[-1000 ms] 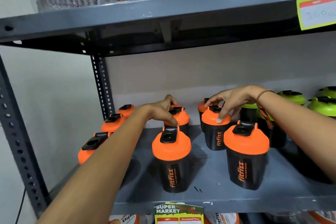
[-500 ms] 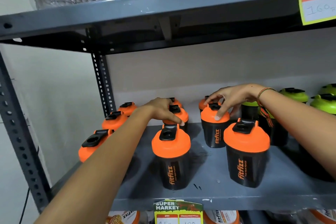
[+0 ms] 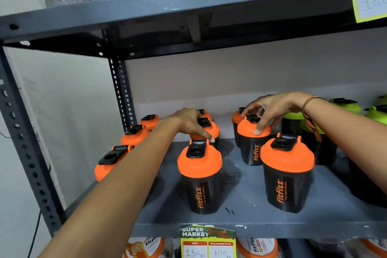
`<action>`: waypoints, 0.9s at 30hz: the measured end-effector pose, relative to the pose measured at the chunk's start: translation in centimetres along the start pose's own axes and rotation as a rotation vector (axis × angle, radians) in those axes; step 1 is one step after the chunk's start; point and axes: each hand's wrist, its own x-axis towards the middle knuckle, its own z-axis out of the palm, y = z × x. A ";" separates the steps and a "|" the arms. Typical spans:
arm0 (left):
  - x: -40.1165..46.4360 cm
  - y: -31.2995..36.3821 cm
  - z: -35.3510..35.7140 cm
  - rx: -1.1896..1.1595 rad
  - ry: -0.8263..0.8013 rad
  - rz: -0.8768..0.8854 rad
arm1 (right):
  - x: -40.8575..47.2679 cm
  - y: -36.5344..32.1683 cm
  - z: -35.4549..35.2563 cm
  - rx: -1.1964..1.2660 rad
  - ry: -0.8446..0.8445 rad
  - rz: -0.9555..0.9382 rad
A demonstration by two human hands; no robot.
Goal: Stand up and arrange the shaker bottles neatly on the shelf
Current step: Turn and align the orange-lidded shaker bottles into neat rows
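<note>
Several black shaker bottles with orange lids stand upright on the grey shelf (image 3: pixel 247 190). My left hand (image 3: pixel 188 122) grips the lid of a middle-row bottle (image 3: pixel 211 130) behind the front centre bottle (image 3: pixel 200 180). My right hand (image 3: pixel 272 109) holds the lid of another middle-row bottle (image 3: pixel 252 144), fingers spread over its top. A front right bottle (image 3: pixel 287 174) stands just before it. Three orange-lidded bottles (image 3: pixel 134 136) line the left side, partly hidden by my left arm. Green-lidded bottles (image 3: pixel 345 107) stand at the right.
The upper shelf (image 3: pixel 167 6) hangs close overhead with wrapped tubs on it. A perforated steel post (image 3: pixel 119 90) stands at the back left and another (image 3: pixel 25 142) at the front left. Price tags (image 3: pixel 207 241) hang on the shelf edge. More tubs sit below.
Both hands have stayed on their bottle lids; my left hand has slid slightly down over its lid. The view has shifted a little downward.
</note>
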 end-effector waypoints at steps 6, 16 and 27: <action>0.0 -0.1 -0.2 0.005 -0.016 -0.019 | 0.0 0.5 0.2 0.015 0.027 -0.014; -0.2 0.5 0.0 0.021 0.000 -0.029 | -0.5 0.2 0.9 -0.074 0.092 0.026; -4.9 1.3 -2.3 -0.061 0.226 -0.057 | -7.4 -3.1 1.4 -0.191 0.457 -0.144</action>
